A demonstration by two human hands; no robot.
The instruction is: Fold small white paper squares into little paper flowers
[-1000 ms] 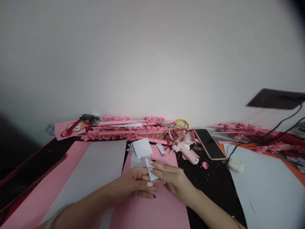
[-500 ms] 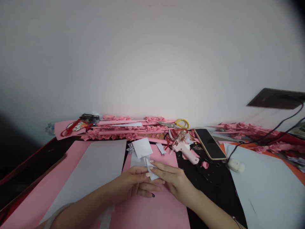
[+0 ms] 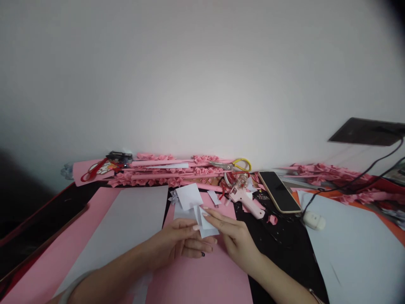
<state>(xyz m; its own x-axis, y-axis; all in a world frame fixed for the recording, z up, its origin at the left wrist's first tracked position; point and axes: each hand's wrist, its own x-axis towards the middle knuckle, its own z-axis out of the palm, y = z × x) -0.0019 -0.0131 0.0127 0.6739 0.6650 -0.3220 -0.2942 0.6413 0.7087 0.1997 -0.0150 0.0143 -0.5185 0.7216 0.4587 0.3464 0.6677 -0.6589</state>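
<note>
A small folded piece of white paper (image 3: 206,224) is held up between both hands over the pink sheet (image 3: 202,276). My left hand (image 3: 180,240) pinches its left edge, thumb on top and the other fingers curled beneath. From the right, my right hand (image 3: 232,234) presses on its folded flap with thumb and fingertips. Just beyond the fingers lies a square of white paper (image 3: 189,196), with a grey-blue paper piece (image 3: 174,197) partly under its left side. A narrow white paper strip (image 3: 214,197) rests to the right of the square.
Behind lie pink paper flower stems (image 3: 152,179) and yellow-handled scissors (image 3: 234,164). A pink glue gun (image 3: 247,202), a phone (image 3: 279,192) and a white earbud case (image 3: 314,220) sit to the right. Large white sheets (image 3: 357,249) flank the pink one; a dark cable (image 3: 363,172) runs at right.
My right fingers have shifted slightly up the folded paper and lifted a little. More of the paper's lower layer now shows beneath the flap.
</note>
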